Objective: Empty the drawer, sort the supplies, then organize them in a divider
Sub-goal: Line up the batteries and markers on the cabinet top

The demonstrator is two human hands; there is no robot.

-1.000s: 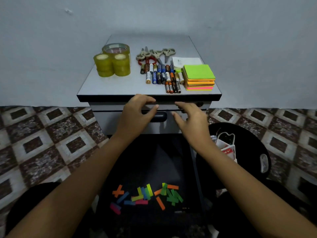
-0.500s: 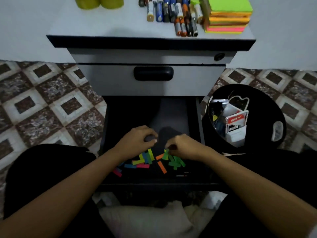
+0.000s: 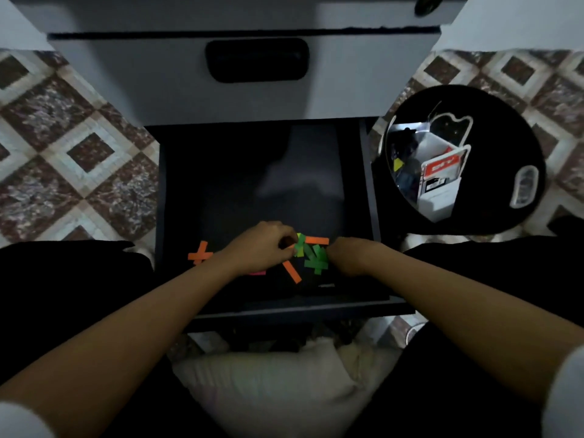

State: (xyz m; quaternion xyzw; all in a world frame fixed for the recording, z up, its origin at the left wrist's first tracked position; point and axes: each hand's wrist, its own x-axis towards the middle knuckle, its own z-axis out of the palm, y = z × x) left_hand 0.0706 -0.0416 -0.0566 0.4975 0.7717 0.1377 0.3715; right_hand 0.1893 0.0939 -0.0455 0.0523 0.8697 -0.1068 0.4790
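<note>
This looks like a room in a home, maybe a corner used as a small office. The floor tiles [image 3: 79, 147] have brown and white squares, like in a house. A small grey cabinet [image 3: 158, 90] stands by a plain pale wall [image 3: 521, 20]. It has a dark handle [image 3: 256, 60] and a little keyhole [image 3: 425, 4], like cabinets that keep pens and paper. Its low drawer [image 3: 227, 191] is pulled out, and bright paper strips [image 3: 317, 240] lie in it. A round black bin [image 3: 505, 121] with boxes and wrappers inside stands just beside the cabinet. A soft pale pillow [image 3: 268, 384] lies on the floor in front of the drawer. The light is dim.
</note>
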